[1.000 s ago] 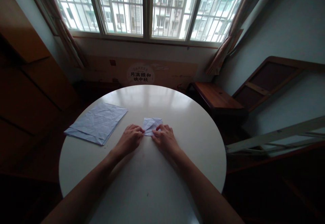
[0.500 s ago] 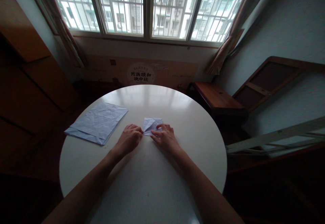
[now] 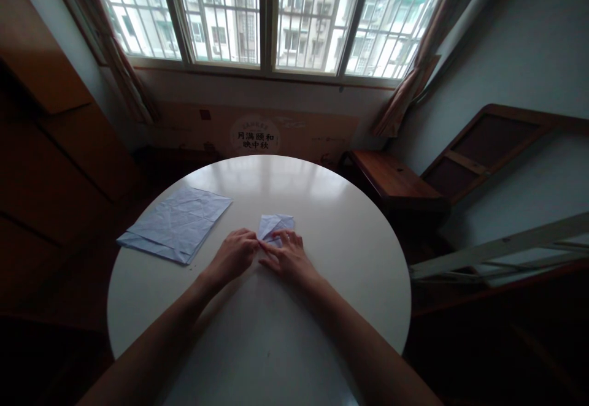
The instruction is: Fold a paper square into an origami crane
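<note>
Brown wood faces the cabinet (image 3: 69, 142) at the far left, dim beside a gathered curtain (image 3: 124, 75). Next comes the larger paper (image 3: 177, 225), pale blue-white, crossed by many creases, with a folded strip along its near edge; it lies flat at the left edge of the round white table (image 3: 267, 332), one corner reaching the rim. Right of it, the left hand (image 3: 235, 254) has its fingers curled in, thumb and forefinger pinching the near left corner of the small paper (image 3: 269, 224).

That small paper lies on the table around its middle, well apart from the larger one. It is pale blue-white too, folded into a compact, roughly square packet, its far edge nearly straight. A slanting fold line crosses its face, and the surface along it looks slightly shaded. Its near right part is hidden beneath fingers.

The right hand (image 3: 292, 259) rests with fingers loosely spread and grasps nothing; some lie over the packet, and its forefinger reaches toward the pinched corner, close to the left fingertips. Farther right, beyond the table, stands a reddish-brown bench (image 3: 389, 173).
</note>
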Demonstrator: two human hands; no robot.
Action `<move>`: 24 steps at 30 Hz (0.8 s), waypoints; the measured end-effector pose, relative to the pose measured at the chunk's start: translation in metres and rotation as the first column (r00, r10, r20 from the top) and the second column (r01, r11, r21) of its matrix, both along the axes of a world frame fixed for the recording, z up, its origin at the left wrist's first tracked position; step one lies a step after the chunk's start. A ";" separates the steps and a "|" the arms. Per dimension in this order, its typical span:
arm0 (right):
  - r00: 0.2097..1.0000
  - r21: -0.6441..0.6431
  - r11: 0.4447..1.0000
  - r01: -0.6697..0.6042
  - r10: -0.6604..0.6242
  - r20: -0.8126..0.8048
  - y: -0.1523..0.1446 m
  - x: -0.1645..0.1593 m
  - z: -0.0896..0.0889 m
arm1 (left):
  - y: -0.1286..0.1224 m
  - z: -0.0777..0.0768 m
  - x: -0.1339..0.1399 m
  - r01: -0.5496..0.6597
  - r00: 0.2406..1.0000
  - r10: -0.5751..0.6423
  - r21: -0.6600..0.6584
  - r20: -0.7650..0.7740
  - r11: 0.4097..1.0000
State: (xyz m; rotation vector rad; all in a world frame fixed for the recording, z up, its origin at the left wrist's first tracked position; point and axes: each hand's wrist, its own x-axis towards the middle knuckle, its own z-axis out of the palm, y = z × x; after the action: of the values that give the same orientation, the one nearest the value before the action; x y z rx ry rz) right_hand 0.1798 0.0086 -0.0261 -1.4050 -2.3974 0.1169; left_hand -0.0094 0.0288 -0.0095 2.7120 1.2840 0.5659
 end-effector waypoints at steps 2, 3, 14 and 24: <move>1.000 -0.001 1.000 0.007 -0.007 -0.013 0.001 0.001 0.001 | -0.001 0.001 0.001 -0.009 1.000 0.009 0.001 0.000 1.000; 0.999 -0.001 1.000 0.024 -0.024 -0.026 0.001 0.003 0.001 | -0.001 0.002 0.001 -0.014 1.000 0.014 0.003 0.003 1.000; 0.927 -0.018 0.931 0.364 -0.364 -0.094 0.010 0.031 0.013 | -0.003 0.001 0.003 0.032 0.993 -0.032 0.002 0.117 0.999; 0.981 0.116 0.993 -0.028 0.050 -0.186 0.008 0.016 0.008 | -0.006 -0.001 0.008 0.271 0.948 -0.263 -0.019 0.178 0.962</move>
State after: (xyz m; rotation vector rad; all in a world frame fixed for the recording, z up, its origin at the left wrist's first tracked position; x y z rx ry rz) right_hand 0.1956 0.0162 -0.0186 -1.2384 -2.2395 0.1168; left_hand -0.0009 0.0228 -0.0105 2.6674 0.8587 0.7143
